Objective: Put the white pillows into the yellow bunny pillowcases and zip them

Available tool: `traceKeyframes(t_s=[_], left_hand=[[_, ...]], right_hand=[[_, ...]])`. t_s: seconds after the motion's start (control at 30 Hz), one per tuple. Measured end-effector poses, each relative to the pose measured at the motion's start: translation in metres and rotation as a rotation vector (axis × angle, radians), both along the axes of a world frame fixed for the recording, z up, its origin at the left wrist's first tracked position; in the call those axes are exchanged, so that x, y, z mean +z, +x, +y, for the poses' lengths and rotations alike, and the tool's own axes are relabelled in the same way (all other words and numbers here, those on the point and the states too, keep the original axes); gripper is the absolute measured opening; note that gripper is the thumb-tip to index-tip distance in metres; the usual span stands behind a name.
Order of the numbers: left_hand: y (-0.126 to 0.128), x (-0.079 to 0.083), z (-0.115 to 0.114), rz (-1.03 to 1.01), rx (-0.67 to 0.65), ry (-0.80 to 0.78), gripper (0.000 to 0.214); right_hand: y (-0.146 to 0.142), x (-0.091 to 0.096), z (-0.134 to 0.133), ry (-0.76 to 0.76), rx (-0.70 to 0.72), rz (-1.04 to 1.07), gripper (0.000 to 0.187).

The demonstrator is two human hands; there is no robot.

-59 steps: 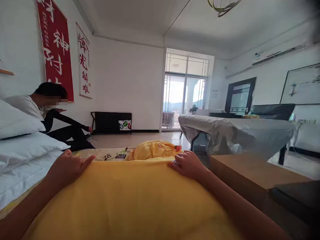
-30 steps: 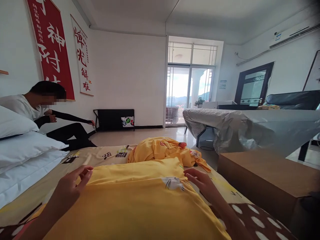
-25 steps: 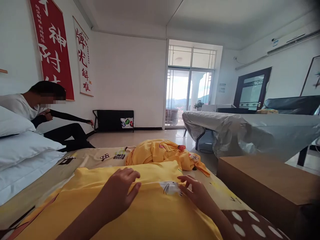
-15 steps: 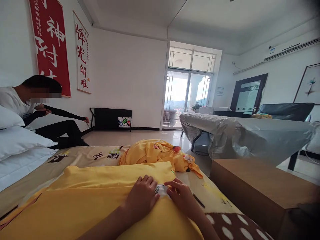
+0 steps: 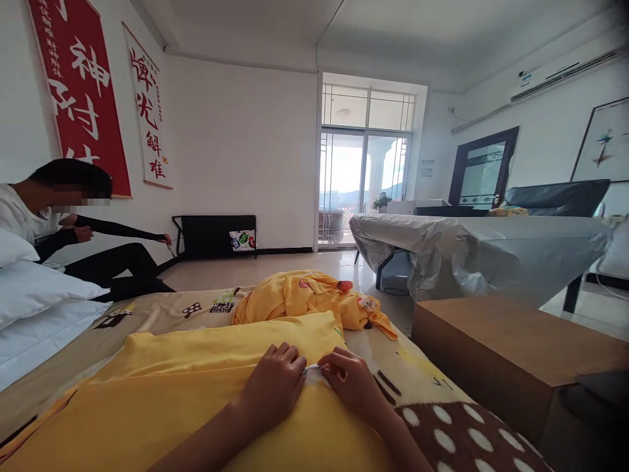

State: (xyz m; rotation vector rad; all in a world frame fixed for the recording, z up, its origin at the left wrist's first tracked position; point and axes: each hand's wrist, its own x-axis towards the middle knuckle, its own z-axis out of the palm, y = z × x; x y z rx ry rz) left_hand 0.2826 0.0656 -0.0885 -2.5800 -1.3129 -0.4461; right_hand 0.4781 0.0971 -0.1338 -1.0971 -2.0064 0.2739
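Note:
A yellow pillowcase (image 5: 171,406) lies spread over the bed in front of me, with a fold or open edge running across it. A thin strip of white shows between its layers on the left. My left hand (image 5: 278,380) rests on that edge, its fingers curled over the cloth. Just to its right, my right hand (image 5: 351,383) pinches the same edge between thumb and fingers. Between the two hands a small white patch (image 5: 313,371) with dark marks is visible, partly covered by fingers. Beyond the pillowcase sits a crumpled heap of yellow printed cloth (image 5: 295,295).
White pillows (image 5: 54,288) are stacked at the left of the patterned bed sheet (image 5: 162,308). A person (image 5: 63,223) sits low behind them. To the right stand a brown wooden box (image 5: 511,341) and a table under plastic sheeting (image 5: 481,242).
Both hands stay at the pillowcase edge. The white patch between them has narrowed as the cloth edge is drawn together, and my right fingers have closed in a pinch. The view has shifted slightly.

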Motion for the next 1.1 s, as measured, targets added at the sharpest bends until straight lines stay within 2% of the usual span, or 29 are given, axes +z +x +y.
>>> traceKeyframes(t_s=[0.13,0.23,0.33,0.47,0.73,0.97,1.1], left_hand=[[-0.001,-0.009,0.003,0.016,0.017,0.027,0.019],[-0.003,-0.014,0.005,-0.091,0.047,0.009,0.025],[-0.006,-0.015,0.003,-0.222,0.043,-0.005,0.02],[-0.009,-0.017,0.001,-0.203,0.027,0.013,0.019],[-0.008,-0.028,0.002,-0.096,-0.036,0.316,0.02],[-0.008,-0.029,0.001,-0.021,-0.078,0.416,0.018],[-0.008,-0.027,-0.002,-0.046,-0.155,0.476,0.017]], right_hand=[[0.001,0.002,0.0,0.001,-0.019,-0.003,0.012],[0.0,0.002,0.0,0.005,-0.009,0.009,0.011],[-0.001,0.002,-0.001,0.027,-0.006,0.01,0.01],[-0.001,0.003,-0.003,0.055,0.0,0.015,0.01],[0.006,0.01,-0.006,0.039,0.047,0.031,0.012],[0.01,0.016,-0.01,-0.009,0.053,0.042,0.012],[0.016,0.017,-0.009,-0.025,-0.009,0.085,0.016]])
